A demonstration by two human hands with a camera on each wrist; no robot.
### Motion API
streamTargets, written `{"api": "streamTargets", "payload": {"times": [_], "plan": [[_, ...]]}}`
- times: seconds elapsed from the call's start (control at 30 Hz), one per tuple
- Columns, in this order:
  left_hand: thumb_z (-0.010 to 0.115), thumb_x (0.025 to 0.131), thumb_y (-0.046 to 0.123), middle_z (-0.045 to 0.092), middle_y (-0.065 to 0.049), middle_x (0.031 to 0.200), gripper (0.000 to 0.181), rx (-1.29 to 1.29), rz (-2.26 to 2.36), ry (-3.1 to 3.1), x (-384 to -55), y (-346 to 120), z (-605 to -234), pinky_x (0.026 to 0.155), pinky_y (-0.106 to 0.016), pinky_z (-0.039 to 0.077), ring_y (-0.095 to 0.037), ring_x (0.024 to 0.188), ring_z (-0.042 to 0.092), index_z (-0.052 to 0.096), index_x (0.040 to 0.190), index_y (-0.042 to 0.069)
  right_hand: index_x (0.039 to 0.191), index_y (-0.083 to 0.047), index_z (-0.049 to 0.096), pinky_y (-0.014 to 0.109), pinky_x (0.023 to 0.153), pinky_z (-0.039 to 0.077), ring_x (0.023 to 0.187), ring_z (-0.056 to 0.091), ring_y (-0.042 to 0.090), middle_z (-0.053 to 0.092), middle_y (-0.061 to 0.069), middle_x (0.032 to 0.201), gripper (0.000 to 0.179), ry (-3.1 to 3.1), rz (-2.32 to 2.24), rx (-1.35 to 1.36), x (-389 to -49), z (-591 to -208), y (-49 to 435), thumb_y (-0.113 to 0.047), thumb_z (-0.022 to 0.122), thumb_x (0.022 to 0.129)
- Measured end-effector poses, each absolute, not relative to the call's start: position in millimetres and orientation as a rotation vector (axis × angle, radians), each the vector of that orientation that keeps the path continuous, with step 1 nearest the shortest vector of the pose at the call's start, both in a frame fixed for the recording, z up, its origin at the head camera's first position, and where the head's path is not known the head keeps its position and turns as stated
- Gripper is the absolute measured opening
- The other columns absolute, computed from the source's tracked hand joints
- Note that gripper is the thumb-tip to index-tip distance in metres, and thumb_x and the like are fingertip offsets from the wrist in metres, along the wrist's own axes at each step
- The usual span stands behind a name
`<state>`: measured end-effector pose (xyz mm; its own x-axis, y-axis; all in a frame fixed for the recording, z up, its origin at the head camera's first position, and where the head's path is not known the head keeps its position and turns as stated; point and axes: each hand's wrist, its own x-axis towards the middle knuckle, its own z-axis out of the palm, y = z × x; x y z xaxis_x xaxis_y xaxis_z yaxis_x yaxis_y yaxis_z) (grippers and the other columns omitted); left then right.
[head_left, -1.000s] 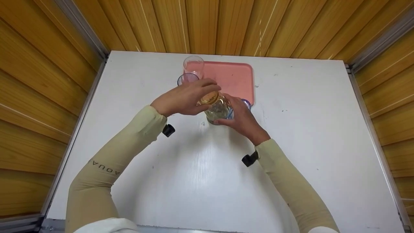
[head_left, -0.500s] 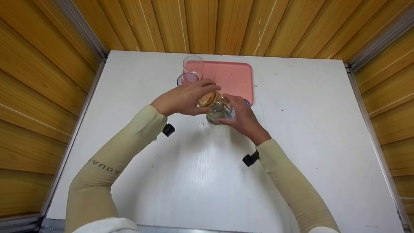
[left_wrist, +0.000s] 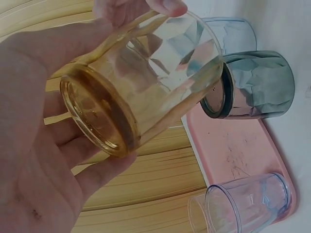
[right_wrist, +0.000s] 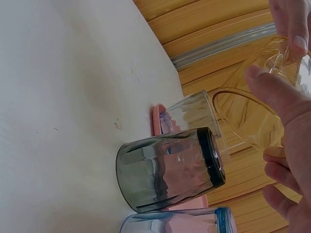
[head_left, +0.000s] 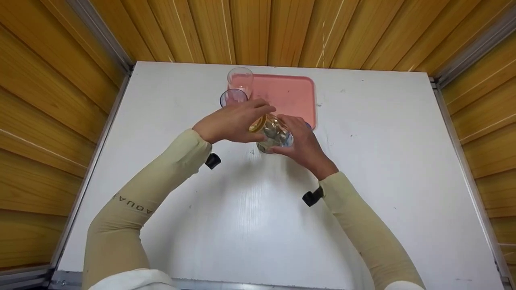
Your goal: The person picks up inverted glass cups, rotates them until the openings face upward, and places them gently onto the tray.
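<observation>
An amber drinking glass (left_wrist: 160,82) is held tilted between both hands, close over an upturned grey glass (right_wrist: 167,170) with a dark base. My left hand (head_left: 229,121) grips it about its thick base, with the thumb on one side and fingers on the other. At the rim end, my right hand (head_left: 303,145) holds it with the thumb on one side and fingers below, as the right wrist view shows. Beside the grey glass stands an upturned blue-tinted glass (right_wrist: 170,223), mostly hidden by the right hand in the head view.
Behind the hands a pink tray (head_left: 290,94) lies on the white table (head_left: 250,225). On its left side are an upright clear glass (head_left: 240,76) and, nearer, a blue-rimmed glass (head_left: 234,96), partly covered by the left hand. Wood-panelled walls (head_left: 290,32) enclose the back and sides.
Both hands keep their hold on the amber glass, which has tipped slightly so that less of its base shows. The left forearm has shifted a little to the right.
</observation>
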<state>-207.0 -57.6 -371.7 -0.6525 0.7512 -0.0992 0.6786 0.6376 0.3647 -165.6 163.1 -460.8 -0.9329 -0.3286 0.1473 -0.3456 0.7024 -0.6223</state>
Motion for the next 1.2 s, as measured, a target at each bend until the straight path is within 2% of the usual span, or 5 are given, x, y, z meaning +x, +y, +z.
{"api": "streamTargets", "payload": {"times": [0.33, 0.6, 0.83, 1.2], "plan": [[0.073, 0.082, 0.043, 0.05, -0.005, 0.14, 0.071, 1.168, 0.354, 2.626, -207.2, -52.4, -369.7, 0.103, -0.044, 0.048, -0.021, 0.121, 0.053, 0.047, 0.142, 0.015, 0.143, -0.021, 0.043, 0.043, 0.111, 0.04, 0.131, 0.042, 0.016, 0.05, -0.004, 0.141, 0.087, -2.758, 1.004, 0.657, -167.3, -460.8, 165.2, -0.043, 0.084, 0.069], [0.074, 0.081, 0.045, 0.051, -0.004, 0.141, 0.072, 1.105, 0.361, 2.607, -206.9, -50.3, -371.4, 0.105, -0.046, 0.047, -0.024, 0.121, 0.056, 0.047, 0.142, 0.018, 0.142, -0.023, 0.043, 0.04, 0.11, 0.042, 0.129, 0.042, 0.014, 0.049, -0.005, 0.141, 0.085, -2.713, 0.968, 0.68, -166.1, -458.0, 165.0, -0.042, 0.085, 0.07], [0.073, 0.081, 0.046, 0.051, -0.005, 0.141, 0.072, 1.095, 0.355, 2.604, -205.5, -50.2, -372.8, 0.104, -0.047, 0.047, -0.024, 0.122, 0.055, 0.047, 0.142, 0.018, 0.141, -0.019, 0.044, 0.042, 0.111, 0.041, 0.13, 0.042, 0.017, 0.049, -0.003, 0.141, 0.086, -2.706, 0.95, 0.68, -165.4, -458.3, 164.5, -0.04, 0.086, 0.068], [0.071, 0.083, 0.047, 0.051, -0.004, 0.142, 0.07, 1.134, 0.43, 2.593, -205.3, -55.9, -375.9, 0.106, -0.045, 0.046, -0.024, 0.124, 0.055, 0.048, 0.142, 0.017, 0.149, -0.024, 0.032, 0.046, 0.115, 0.035, 0.138, 0.035, 0.018, 0.038, -0.003, 0.151, 0.097, -2.812, 0.988, 0.652, -162.8, -457.0, 165.2, -0.043, 0.084, 0.07]]}}
